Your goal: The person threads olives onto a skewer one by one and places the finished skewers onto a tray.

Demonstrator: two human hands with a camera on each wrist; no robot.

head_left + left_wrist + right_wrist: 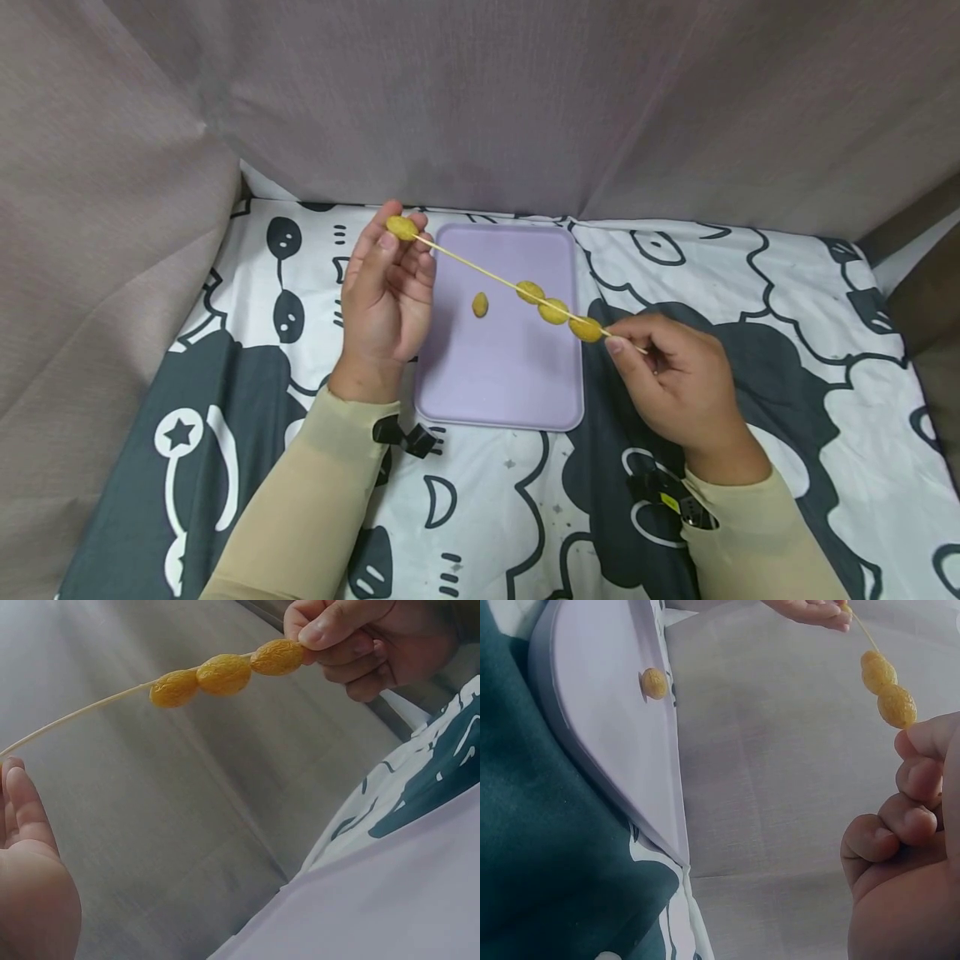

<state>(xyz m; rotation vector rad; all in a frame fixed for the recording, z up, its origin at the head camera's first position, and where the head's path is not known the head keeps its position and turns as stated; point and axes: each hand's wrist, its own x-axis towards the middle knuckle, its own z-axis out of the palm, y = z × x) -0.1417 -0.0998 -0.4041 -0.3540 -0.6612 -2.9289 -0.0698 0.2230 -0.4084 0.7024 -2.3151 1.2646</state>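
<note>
Left hand: thumb and fingers pinching one wrinkled yellow fruit at the tip of a thin wooden skewer; the point could prick a finger if driven through. Skewer: spans both hands; might snap under sideways pressure. Loose yellow fruit: right of the left hand, on a lilac tray. Three threaded fruits: just left of the right hand. Right hand: pinching the skewer's other end; a slack grip could let it slip.

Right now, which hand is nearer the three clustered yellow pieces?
Right. The right hand pinches the stick beside the three pieces; the left hand is at the stick's other end.
</note>
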